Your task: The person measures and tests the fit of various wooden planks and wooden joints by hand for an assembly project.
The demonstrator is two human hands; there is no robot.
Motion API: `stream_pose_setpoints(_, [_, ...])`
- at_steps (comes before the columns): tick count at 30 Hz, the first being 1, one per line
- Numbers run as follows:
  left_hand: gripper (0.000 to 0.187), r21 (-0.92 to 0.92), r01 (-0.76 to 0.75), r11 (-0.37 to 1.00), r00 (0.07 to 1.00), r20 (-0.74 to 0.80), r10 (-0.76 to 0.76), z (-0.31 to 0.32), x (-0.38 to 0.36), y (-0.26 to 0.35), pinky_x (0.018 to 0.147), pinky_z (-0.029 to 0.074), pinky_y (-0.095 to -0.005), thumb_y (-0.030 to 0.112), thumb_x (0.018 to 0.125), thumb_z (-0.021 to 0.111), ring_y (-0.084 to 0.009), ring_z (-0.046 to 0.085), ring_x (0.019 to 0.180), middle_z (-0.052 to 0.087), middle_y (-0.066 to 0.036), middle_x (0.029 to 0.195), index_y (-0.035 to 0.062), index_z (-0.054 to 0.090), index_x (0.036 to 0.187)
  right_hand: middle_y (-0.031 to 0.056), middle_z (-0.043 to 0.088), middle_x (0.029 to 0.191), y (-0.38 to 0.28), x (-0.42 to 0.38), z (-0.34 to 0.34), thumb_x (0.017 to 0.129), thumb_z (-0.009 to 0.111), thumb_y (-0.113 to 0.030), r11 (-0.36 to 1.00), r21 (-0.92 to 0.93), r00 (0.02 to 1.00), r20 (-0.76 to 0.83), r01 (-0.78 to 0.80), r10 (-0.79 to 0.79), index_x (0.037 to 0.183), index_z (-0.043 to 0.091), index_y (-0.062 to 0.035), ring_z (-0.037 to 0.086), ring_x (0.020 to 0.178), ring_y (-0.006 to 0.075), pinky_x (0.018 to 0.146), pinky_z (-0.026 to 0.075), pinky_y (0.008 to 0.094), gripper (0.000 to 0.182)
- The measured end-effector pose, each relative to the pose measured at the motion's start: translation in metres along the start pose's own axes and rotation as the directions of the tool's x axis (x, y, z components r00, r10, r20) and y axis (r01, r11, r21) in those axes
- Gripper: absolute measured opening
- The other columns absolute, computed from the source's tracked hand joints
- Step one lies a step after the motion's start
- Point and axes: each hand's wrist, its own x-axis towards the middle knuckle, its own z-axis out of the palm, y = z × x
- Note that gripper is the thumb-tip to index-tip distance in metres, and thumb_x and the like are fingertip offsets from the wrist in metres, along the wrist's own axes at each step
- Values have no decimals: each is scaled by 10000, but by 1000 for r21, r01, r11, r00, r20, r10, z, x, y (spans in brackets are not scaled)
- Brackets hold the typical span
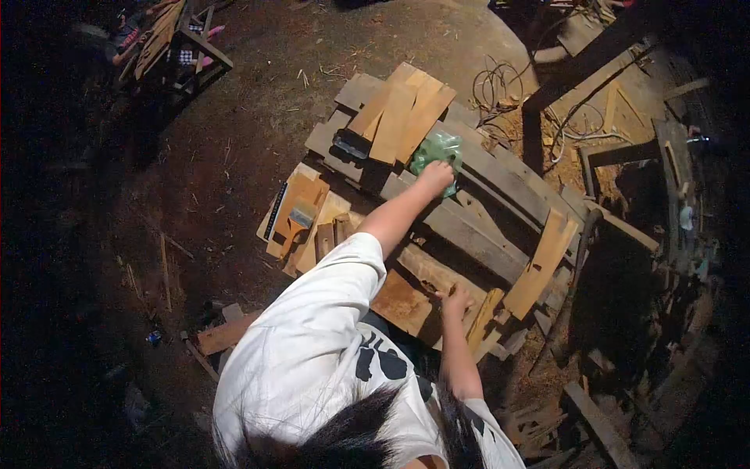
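Note:
My left hand (437, 177) reaches across the wooden workbench (469, 234) to a green plastic bag (445, 145). Its fingers are bunched on the crinkled bag; their tips and the bag's contents are hidden. Close to my body, my right hand (456, 302) hovers or rests by the bench's near edge, fingers curled together. Whether something small sits in that pinch cannot be made out. Beside the bag lie several light planks (402, 113). A brown board (400, 301) is left of my right hand, and a narrow wooden strip (486, 319) is on its right.
A wide-bladed tool with an orange handle (297, 223) and a black strip (275, 211) lie at the bench's left. A dark object (351, 145) sits beside the planks. Another plank (542, 264) crosses the right end. Coiled cable (497, 90) lies beyond, near a dark post (533, 137).

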Motion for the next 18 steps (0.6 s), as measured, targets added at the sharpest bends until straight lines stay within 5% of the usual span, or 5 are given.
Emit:
stream_pose_setpoints(3, [88, -98, 227, 969, 969, 124, -214, -3, -4, 3, 681, 529, -380, 115, 768, 583, -259, 662, 816, 630, -79, 863, 116, 670, 759, 162, 523, 1141, 11, 7, 11, 621, 835, -300, 1000, 13, 1000, -21, 0, 0, 1082, 595, -83, 376, 1155, 420, 955, 330, 518, 563])
stream_pose_setpoints(7, [133, -135, 318, 938, 915, 305, -266, -20, 9, -6, 637, 544, -407, 120, 772, 573, -281, 675, 804, 684, -91, 864, 121, 702, 802, 155, 523, 1140, 7, 7, 10, 613, 836, -317, 999, 29, 999, -34, 28, -27, 1089, 594, -90, 379, 1159, 424, 973, 304, 544, 580])
stream_pose_setpoints(10, [162, -62, 361, 930, 888, 327, -323, -18, 13, -9, 665, 525, -411, 131, 782, 565, -261, 678, 815, 702, -82, 856, 138, 719, 832, 184, 489, 1217, -4, 4, -2, 649, 808, -111, 995, 78, 998, 17, -65, 64, 1071, 598, -16, 339, 1162, 425, 926, 379, 498, 481])
stream_pose_setpoints(15, [168, 52, 385, 922, 859, 346, -378, -16, 7, -3, 703, 452, -365, 138, 806, 555, -207, 673, 856, 704, -53, 890, 155, 721, 823, 234, 435, 1264, 16, 9, 16, 682, 785, -96, 995, 87, 999, 23, 41, -43, 1155, 554, -33, 281, 1204, 461, 945, 377, 513, 530])
stream_pose_setpoints(18, [206, 184, 252, 950, 884, 356, -304, -13, 5, -5, 754, 416, -386, 176, 848, 532, -200, 651, 945, 691, -21, 980, 159, 717, 936, 265, 403, 1299, 12, 5, 12, 690, 795, -166, 998, 69, 999, 48, 7, -11, 1193, 536, -52, 279, 1213, 470, 984, 325, 545, 577])
